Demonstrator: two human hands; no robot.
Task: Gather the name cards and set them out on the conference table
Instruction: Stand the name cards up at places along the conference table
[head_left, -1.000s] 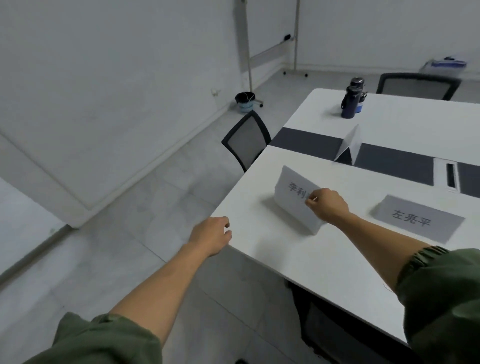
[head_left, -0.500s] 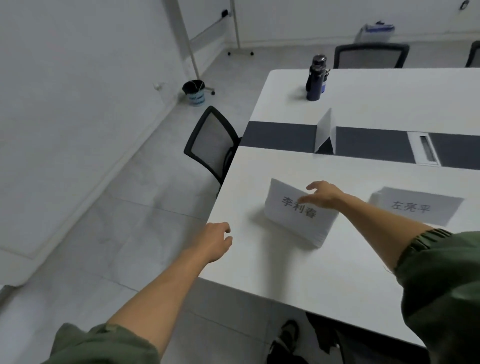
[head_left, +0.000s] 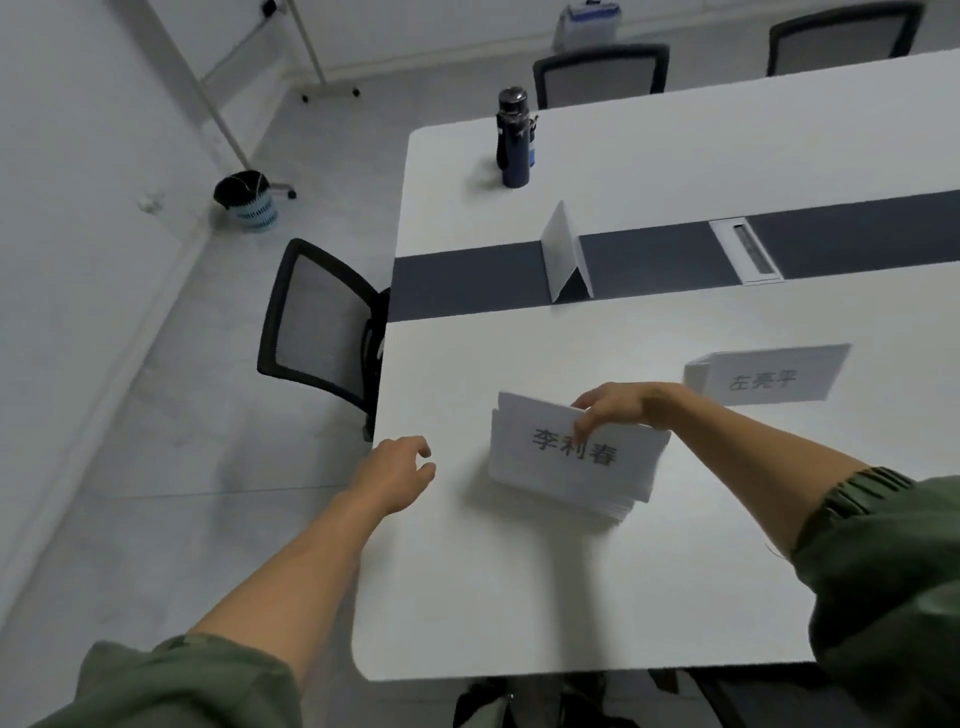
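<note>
A white folded name card (head_left: 561, 460) with black characters stands on the white conference table (head_left: 519, 597) near its left edge. My right hand (head_left: 621, 405) pinches the card's top fold, fingers draped over the front. My left hand (head_left: 395, 475) hovers by the table's left edge, fingers loosely curled, holding nothing. A second name card (head_left: 769, 376) stands to the right. A third card (head_left: 563, 252) stands edge-on upon the table's dark middle strip.
A dark water bottle (head_left: 513, 137) stands on the far half of the table. A black mesh chair (head_left: 322, 327) sits at the table's left end, two more chairs at the far side. A small bin (head_left: 247, 200) stands by the wall.
The view has swung right and down over the table. My right hand has shifted on the card's top edge, and the card now stands squarer to me. My left hand stays near the table edge.
</note>
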